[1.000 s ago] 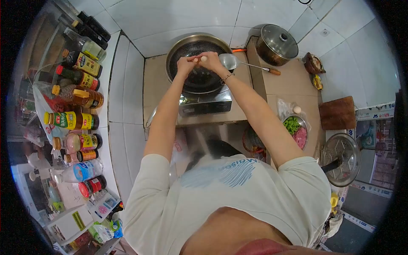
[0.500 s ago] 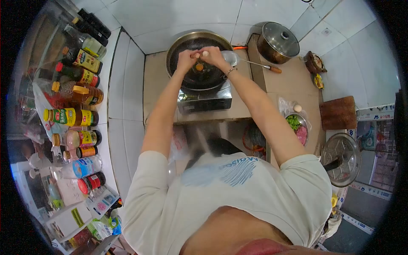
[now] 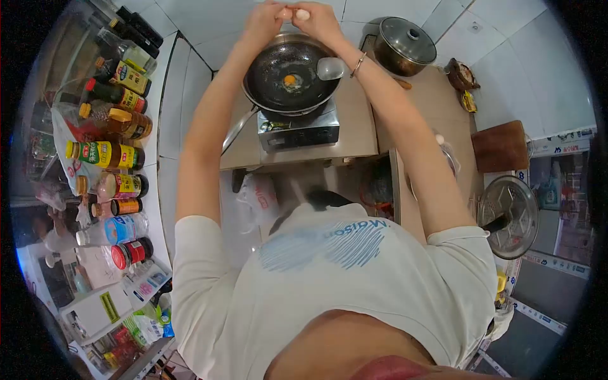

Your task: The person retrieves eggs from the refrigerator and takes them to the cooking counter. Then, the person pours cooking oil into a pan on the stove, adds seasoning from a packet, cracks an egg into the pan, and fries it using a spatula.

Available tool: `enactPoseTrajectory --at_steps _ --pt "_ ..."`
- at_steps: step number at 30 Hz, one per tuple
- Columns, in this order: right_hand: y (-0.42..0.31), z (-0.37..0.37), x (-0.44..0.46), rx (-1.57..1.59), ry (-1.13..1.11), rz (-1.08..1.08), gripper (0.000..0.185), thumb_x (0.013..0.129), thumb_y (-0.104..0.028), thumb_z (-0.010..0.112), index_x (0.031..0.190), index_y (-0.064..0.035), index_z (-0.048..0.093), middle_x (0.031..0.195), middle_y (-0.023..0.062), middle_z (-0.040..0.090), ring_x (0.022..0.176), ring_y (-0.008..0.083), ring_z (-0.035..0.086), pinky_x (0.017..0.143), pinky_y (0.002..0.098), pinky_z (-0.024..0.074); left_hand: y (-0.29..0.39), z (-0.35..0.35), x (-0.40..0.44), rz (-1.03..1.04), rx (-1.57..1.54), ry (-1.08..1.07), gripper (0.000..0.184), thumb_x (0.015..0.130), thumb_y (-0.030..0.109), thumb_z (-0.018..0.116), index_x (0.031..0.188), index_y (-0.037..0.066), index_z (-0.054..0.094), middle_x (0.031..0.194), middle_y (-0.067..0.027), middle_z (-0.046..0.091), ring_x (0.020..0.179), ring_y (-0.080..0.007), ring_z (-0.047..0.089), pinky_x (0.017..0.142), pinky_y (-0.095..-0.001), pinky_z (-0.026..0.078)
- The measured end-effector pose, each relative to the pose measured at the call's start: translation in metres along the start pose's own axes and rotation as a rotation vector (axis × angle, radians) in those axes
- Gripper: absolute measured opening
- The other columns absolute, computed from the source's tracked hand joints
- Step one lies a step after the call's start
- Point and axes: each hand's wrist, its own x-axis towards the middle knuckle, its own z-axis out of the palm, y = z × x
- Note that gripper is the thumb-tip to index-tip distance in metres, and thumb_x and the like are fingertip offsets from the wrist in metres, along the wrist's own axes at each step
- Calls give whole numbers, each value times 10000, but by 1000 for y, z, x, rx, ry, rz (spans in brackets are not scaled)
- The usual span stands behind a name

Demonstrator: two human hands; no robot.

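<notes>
My left hand (image 3: 263, 24) and my right hand (image 3: 322, 25) are close together above the far rim of a black frying pan (image 3: 266, 95). The fingers of my right hand are closed on a pale piece of eggshell (image 3: 303, 14). A pinkish, rounded piece of shell (image 3: 285, 13) shows at the closed fingers of my left hand. In the pan lies a raw egg (image 3: 290, 80), its orange yolk whole. The metal head of a turner (image 3: 330, 68) rests at the pan's right side, its shaft hidden behind my right forearm.
The pan sits on a portable stove (image 3: 297, 134). A lidded pot (image 3: 405, 47) stands at the back right, near a cutting board (image 3: 501, 147). An egg (image 3: 439, 139) and a partly hidden bowl (image 3: 451, 161) lie beyond my right arm. Several sauce bottles (image 3: 107, 155) line the left shelf.
Both hands have moved up and away from over the pan's middle to its far rim, uncovering the egg. The camera view has also shifted, and the pan's handle now shows.
</notes>
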Motion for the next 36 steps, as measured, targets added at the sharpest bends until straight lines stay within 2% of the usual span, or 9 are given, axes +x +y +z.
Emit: enactPoseTrajectory --at_steps 2,4,10,12,14,24,30,32,36 --pt "-35 -23 -1 105 -111 80 484 889 -449 399 959 -43 653 911 234 631 874 336 610 749 438 451 27 -14 3 -186 43 -148 314 748 115 606 1059 74 607 954 -165 609 832 -329 595 740 -388 475" --pt "-3 -3 -15 -105 -94 5 284 696 -308 662 927 -143 672 808 137 640 756 323 615 685 388 495 6 8 -15 -12 153 -98 363 740 145 624 1097 87 595 999 -174 601 842 -321 603 737 -374 483" --pt "31 23 -79 87 -268 443 356 648 -368 716 898 -117 677 776 113 658 742 245 643 685 346 502 13 42 -62 -579 -310 -281 489 758 173 636 1228 117 518 1081 -150 607 917 -229 616 781 -323 488" --pt "25 22 -86 297 -346 660 311 766 -132 650 1044 0 604 870 78 657 740 140 638 696 278 527 8 48 -66 -663 -425 -285 490 785 169 625 1252 100 494 1112 -124 597 973 -187 587 821 -302 472" --pt "18 21 -92 881 -180 1017 323 800 -94 622 1077 49 539 970 108 618 798 179 630 735 274 541 5 49 -69 -752 -628 -197 478 796 145 617 1250 69 491 1120 -112 592 982 -167 570 847 -280 449" --pt "-34 -3 -110 1668 345 1054 310 792 20 578 1074 92 472 1066 198 537 991 279 563 861 335 521 82 15 -70 -860 -1019 373 488 855 217 583 1281 27 442 1207 -102 526 1070 -141 494 899 -258 369" --pt "-137 -63 -213 785 341 339 235 852 -96 563 1078 -45 527 1110 72 539 1028 146 528 808 233 474 193 14 -136 -1309 -1973 -71 504 885 374 479 1250 45 368 1191 -136 447 1121 -258 425 964 -397 344" --pt "-164 -90 -265 1529 600 709 277 820 -51 580 1079 18 510 1088 129 545 974 204 573 770 268 533 223 22 -173 -1415 -2082 -299 482 883 350 496 1226 34 375 1185 -143 450 1115 -269 431 987 -413 327" --pt "-262 -135 -416 1230 996 1006 365 815 -69 598 1140 36 466 1112 127 536 1000 193 564 880 285 494 264 23 -252 -1608 -2075 -615 576 897 302 488 1359 69 234 1337 -187 350 1229 -291 364 1002 -426 337"
